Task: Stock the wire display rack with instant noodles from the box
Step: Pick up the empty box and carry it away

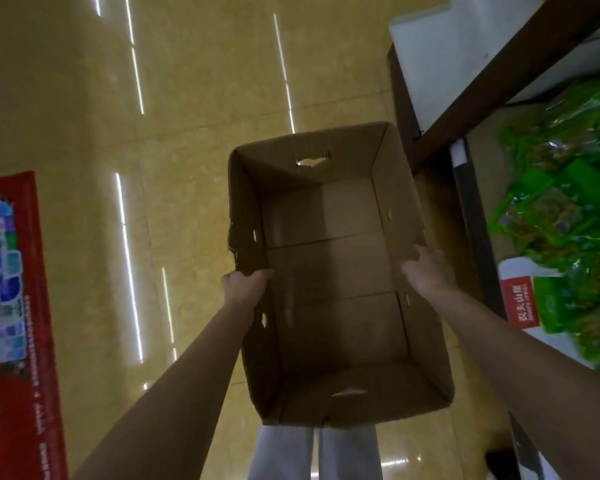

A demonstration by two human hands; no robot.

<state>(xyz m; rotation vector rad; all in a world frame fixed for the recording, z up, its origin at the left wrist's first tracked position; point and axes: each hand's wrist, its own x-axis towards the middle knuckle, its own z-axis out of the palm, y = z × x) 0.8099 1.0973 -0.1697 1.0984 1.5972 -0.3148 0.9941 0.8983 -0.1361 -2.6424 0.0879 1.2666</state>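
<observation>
The open-topped cardboard box (329, 282), bare inside, hangs between the left hand (245, 284) and right hand (428, 270), each curled over a side wall's rim.

From my remote view, one marking is legible: a red label (518, 302) at the front of the right-hand shelf (471, 216), beside the green packets (568, 216), carries white characters that appear to read 农夫山泉, though blur leaves me unsure. The red banner (11, 306) on the floor at left bears small white print I cannot resolve.
</observation>
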